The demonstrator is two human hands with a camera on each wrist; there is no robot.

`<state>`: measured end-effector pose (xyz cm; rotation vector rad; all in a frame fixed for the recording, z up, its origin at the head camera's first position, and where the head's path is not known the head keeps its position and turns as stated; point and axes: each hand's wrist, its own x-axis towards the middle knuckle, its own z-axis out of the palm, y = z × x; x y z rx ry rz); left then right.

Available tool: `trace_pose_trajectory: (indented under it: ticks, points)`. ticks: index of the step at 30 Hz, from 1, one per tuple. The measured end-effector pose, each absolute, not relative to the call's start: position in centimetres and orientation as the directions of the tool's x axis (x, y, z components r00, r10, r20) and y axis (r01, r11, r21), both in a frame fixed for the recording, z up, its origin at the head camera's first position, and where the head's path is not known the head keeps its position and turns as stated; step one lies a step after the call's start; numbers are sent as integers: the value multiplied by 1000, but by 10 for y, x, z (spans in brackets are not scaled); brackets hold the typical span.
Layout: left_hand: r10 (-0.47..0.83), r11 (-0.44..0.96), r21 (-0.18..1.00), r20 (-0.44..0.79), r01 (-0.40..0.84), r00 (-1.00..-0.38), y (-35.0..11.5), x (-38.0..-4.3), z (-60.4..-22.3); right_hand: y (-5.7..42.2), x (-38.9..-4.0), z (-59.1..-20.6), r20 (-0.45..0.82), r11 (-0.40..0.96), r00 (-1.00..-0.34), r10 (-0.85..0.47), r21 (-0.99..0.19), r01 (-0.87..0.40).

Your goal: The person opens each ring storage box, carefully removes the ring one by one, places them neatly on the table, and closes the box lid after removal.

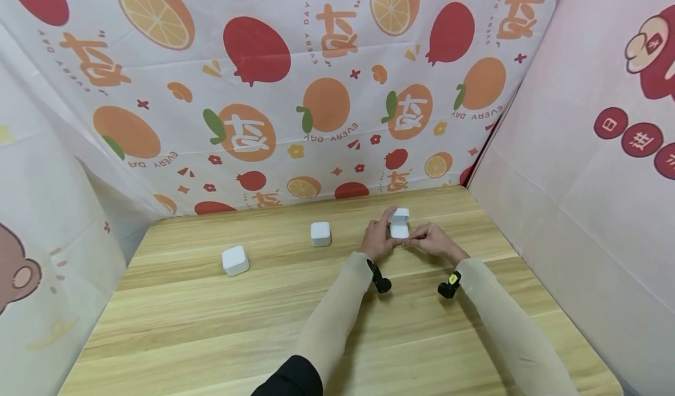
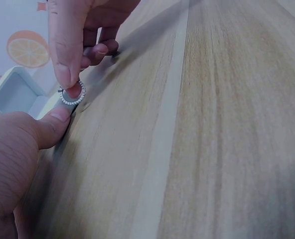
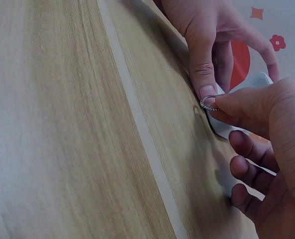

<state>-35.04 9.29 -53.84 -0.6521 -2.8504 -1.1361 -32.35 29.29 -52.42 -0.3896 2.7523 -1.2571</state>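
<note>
the right hand (image 1: 433, 239) pinches the ring (image 2: 72, 103) at the front edge of the open white box (image 1: 399, 231), which the left hand (image 1: 377, 238) grips; this looks like lining the two up, and the next move seems to call for a steady pinch past the left thumb (image 2: 57, 124), close in the way. well apart leftward sit a nearer closed box (image 1: 320, 234) and a farther one (image 1: 235, 260), with printed cloth (image 1: 287, 167) behind.

On the left of my wood-grained desk (image 1: 200, 331) I see a white box (image 1: 235, 260), and well apart, farther off and to its right, another white box (image 1: 320, 234). Beyond the far edge I face a white cloth (image 1: 287, 112) printed with oranges and red fruit, with a pale sheet (image 1: 564, 144) bearing red discs on my right.
</note>
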Motion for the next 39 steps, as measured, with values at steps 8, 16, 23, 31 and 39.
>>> trace_pose_trajectory:
  ticks: [8,16,23,31,39]
  points:
    - [369,656,654,158,377,-916,94,-350,-539,291,-322,-524,26,627,-961,-277,-753,-201]
    - [370,656,646,176,391,-912,94,-350,-538,293,-323,-526,39,643,-952,-304,-729,-235]
    - [364,659,644,179,388,-914,94,-350,-540,292,-322,-525,43,640,-943,-330,-724,-257]
    - [365,660,645,172,385,-915,94,-349,-540,292,-322,-524,39,653,-938,-345,-708,-269]
    - [365,658,648,170,383,-915,94,-348,-538,293,-323,-525,39,662,-933,-357,-694,-283]
